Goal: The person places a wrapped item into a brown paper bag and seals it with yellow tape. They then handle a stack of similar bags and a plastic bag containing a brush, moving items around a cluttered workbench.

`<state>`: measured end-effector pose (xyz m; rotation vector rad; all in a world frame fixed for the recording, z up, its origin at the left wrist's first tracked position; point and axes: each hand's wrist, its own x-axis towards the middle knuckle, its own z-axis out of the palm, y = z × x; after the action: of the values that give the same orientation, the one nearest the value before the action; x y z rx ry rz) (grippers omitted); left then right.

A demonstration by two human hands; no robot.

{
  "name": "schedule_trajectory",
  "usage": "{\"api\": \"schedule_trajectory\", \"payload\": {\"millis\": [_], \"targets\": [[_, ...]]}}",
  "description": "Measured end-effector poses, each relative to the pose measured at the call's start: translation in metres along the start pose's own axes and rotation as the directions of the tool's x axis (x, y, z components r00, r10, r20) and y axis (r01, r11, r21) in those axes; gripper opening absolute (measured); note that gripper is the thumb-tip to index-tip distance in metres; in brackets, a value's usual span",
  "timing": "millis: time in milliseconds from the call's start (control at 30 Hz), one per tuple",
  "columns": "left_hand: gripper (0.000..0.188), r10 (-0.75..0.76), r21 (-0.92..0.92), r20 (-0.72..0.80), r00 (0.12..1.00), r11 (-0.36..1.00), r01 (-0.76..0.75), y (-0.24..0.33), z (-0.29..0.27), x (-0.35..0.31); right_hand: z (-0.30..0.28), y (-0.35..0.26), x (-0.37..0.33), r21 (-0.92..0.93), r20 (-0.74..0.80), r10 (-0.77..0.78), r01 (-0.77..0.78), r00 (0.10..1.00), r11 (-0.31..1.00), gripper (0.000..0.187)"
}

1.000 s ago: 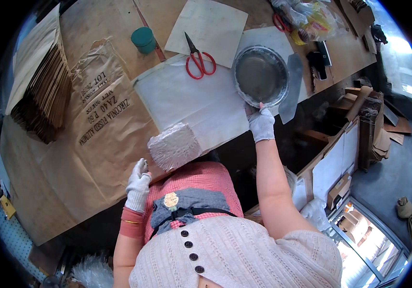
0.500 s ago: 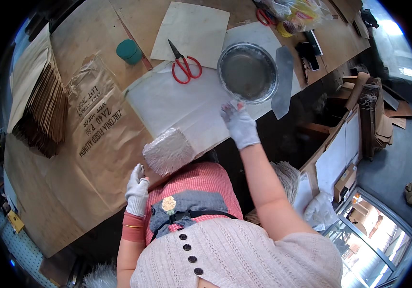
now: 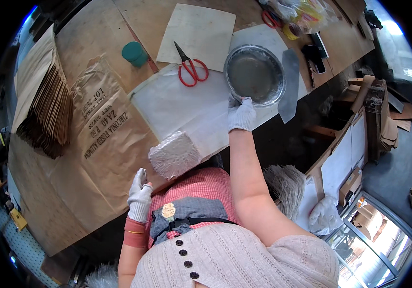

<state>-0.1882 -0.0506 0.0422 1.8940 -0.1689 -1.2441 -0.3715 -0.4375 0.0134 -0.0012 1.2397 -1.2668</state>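
Note:
My right hand (image 3: 242, 115), in a white glove, is closed on the near rim of a round metal basin (image 3: 280, 91) holding a greyish content. The basin stands on white sheeting (image 3: 167, 96) at the table's right part. My left hand (image 3: 140, 193), gloved with bare fingertips, hovers at the table's near edge with thumb and fingers apart and nothing in it. Just beyond it lies a whitish, crinkled bundle of fibres (image 3: 174, 154) on the sheeting's near corner. Red-handled scissors (image 3: 191, 69) rest open between the sheeting and a pale square sheet (image 3: 196, 33).
A large printed brown paper sack (image 3: 105, 120) covers the table's left, beside a stack of folded brown paper (image 3: 47, 105). A green round container (image 3: 134, 54) stands behind. A flat grey strip (image 3: 289, 86) lies right of the basin. Pale fibres (image 3: 285, 187) hang beside my right arm.
My right hand has moved from just short of the basin onto its near rim and closed there. My left hand stays near the table edge. The whole view has shifted slightly.

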Motion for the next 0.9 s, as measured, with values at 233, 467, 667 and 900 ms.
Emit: {"api": "schedule_trajectory", "payload": {"millis": [233, 467, 667, 900], "targets": [[0.066, 0.065, 0.056, 0.027, 0.998, 0.996, -0.066, -0.007, -0.002, 0.001, -0.016, -0.013, -0.016, -0.189, 0.024, 0.019, -0.014, 1.0, 0.982, 0.016], [0.062, 0.086, 0.119, -0.006, 0.996, 0.989, -0.085, 0.033, 0.015, -0.011, -0.053, -0.02, -0.052, -0.442, 0.23, 0.107, 0.006, 0.967, 0.897, 0.011], [0.061, 0.03, 0.097, -0.034, 0.999, 0.995, -0.027, 0.035, 0.01, -0.012, -0.054, -0.011, -0.092, -0.659, 0.332, 0.334, -0.036, 0.882, 0.751, 0.01], [0.061, 0.036, -0.073, -0.086, 0.996, 0.996, -0.042, 0.023, 0.003, -0.023, -0.018, 0.025, -0.118, -0.812, 0.32, 0.519, -0.054, 0.793, 0.582, 0.014]]}}
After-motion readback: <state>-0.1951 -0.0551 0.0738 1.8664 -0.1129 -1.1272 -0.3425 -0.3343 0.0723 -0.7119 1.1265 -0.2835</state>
